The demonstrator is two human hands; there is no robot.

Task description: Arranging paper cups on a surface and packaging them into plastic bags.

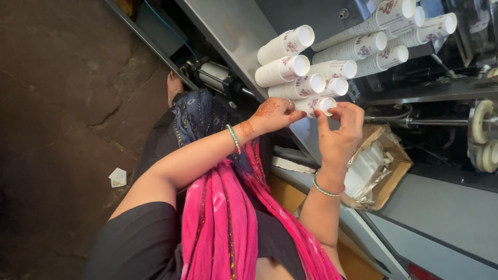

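My left hand (275, 115), marked with reddish-brown henna and with a beaded bracelet at the wrist, grips the side of a short stack of white printed paper cups (317, 105). My right hand (340, 132), wearing a silver bangle, pinches the open rim end of the same stack from the other side. This stack lies at the near edge of a pile of similar cup stacks (298, 67) lying on their sides on a grey metal machine surface (236, 28).
Longer cup stacks (384, 44) lie further right on the machine. Below my right hand, an open cardboard box (390, 173) lined with clear plastic holds white cups. A metal shaft with rollers (482, 135) sits at the right. A pink scarf (223, 223) hangs over my lap, and a paper scrap (118, 177) lies on the brown floor.
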